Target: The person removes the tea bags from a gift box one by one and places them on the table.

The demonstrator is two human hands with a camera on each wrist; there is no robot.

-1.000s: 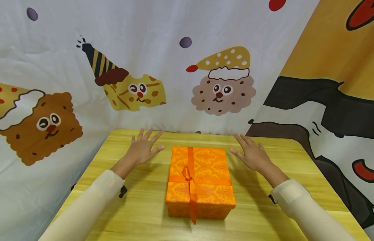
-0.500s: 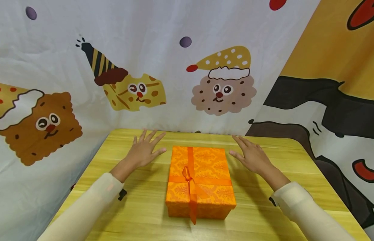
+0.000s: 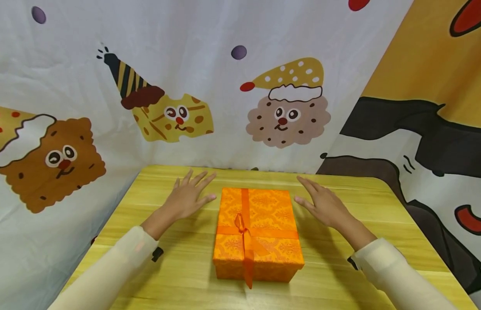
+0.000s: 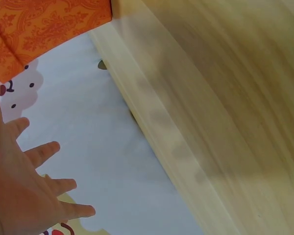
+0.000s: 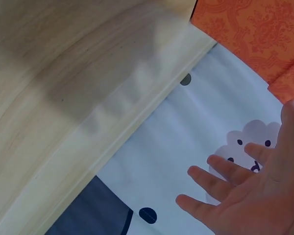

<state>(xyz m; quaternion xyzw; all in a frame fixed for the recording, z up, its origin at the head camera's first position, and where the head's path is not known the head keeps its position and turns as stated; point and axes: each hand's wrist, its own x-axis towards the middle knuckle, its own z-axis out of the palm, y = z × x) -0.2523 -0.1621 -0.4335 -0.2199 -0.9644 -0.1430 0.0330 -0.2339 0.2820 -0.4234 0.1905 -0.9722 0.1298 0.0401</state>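
An orange patterned gift box (image 3: 265, 206) with its lid on sits on the table in the head view. An orange ribbon (image 3: 246, 247) crosses the lid and is tied in a bow, one tail hanging over the front side. To the box's left, my left hand (image 3: 186, 198) hovers with fingers spread, holding nothing. My right hand (image 3: 325, 204) hovers on the other side, fingers extended and free of any object. Both hands appear apart from the box. Each wrist view shows a box side, near the left hand (image 4: 19, 181) and the right hand (image 5: 255, 186).
The light wooden table (image 3: 178, 275) extends beneath the box and both arms. Behind its far edge hangs a white curtain (image 3: 224, 129) printed with cartoon biscuits and cheese. A yellow and black printed section (image 3: 430, 103) lies at the right.
My left hand has shifted slightly right and nearer to me. My right hand has come slightly nearer to me too. The box has stayed in place.
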